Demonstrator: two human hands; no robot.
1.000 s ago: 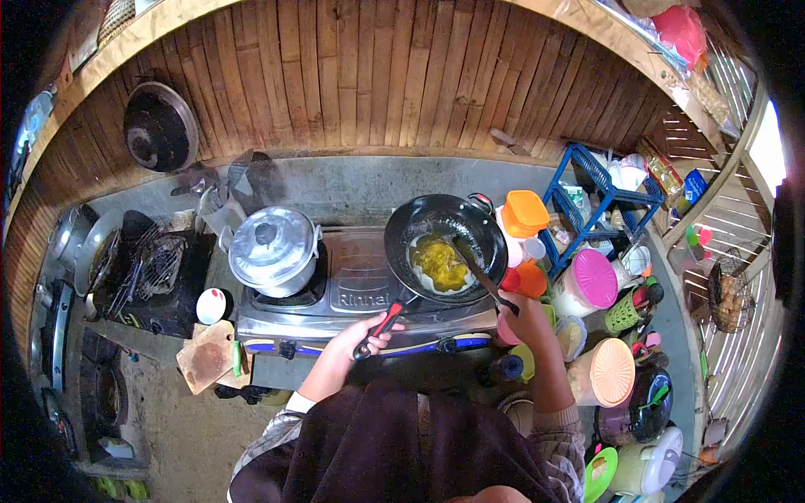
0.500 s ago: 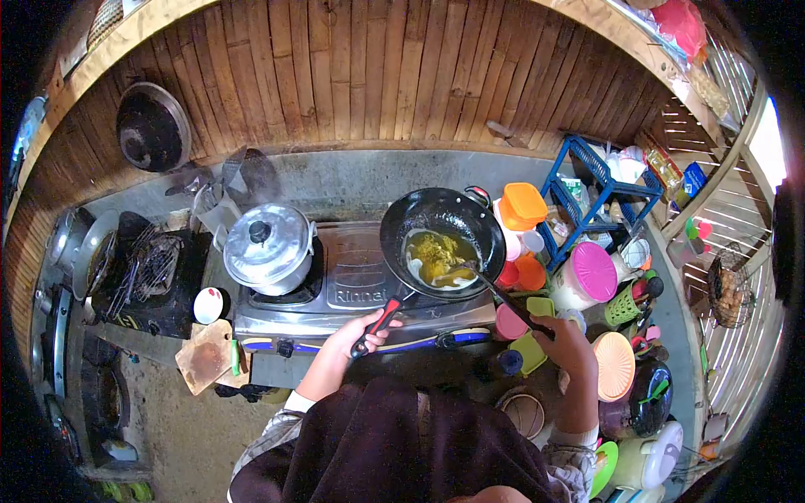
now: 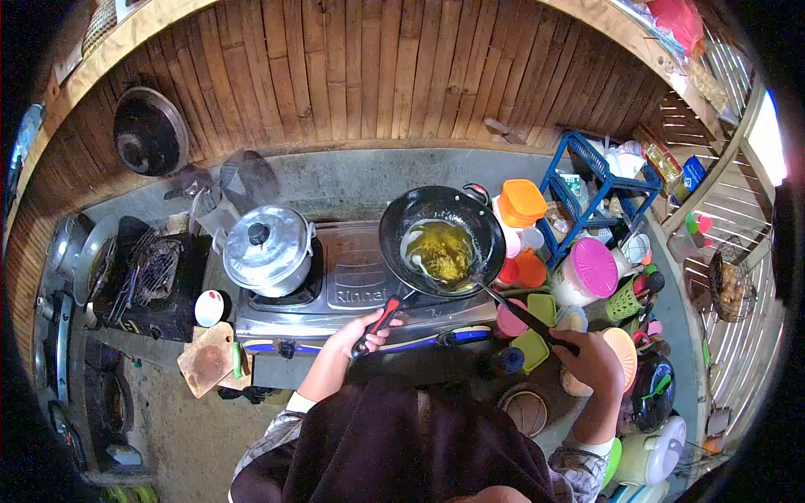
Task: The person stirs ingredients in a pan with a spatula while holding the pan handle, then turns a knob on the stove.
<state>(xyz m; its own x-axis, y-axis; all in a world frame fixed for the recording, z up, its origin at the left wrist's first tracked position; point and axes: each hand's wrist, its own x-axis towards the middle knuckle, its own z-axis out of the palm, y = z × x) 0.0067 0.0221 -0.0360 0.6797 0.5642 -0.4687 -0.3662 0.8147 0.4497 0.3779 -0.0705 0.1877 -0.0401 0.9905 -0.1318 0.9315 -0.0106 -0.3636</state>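
Note:
A black wok (image 3: 482,222) sits on the right burner of the gas stove (image 3: 360,272). Yellow food bits lie in oil (image 3: 444,251) at its bottom. My left hand (image 3: 360,332) is wrapped round the wok's red and black handle (image 3: 382,318), in front of the stove. My right hand (image 3: 594,359) grips the dark handle of a spatula (image 3: 524,317), whose shaft runs over the wok's right front rim; its head is hard to make out at the rim's inner side.
A lidded silver pot (image 3: 267,256) stands on the left burner. Left of it are a cutting board (image 3: 206,360) with a green-handled knife (image 3: 236,359) and a bowl (image 3: 209,308). Plastic containers (image 3: 521,201) and a blue rack (image 3: 597,163) crowd the right side.
My right hand has moved right and a little down, drawing the spatula back toward the wok's rim. The food and oil have shifted in the wok. My left hand stays on the handle.

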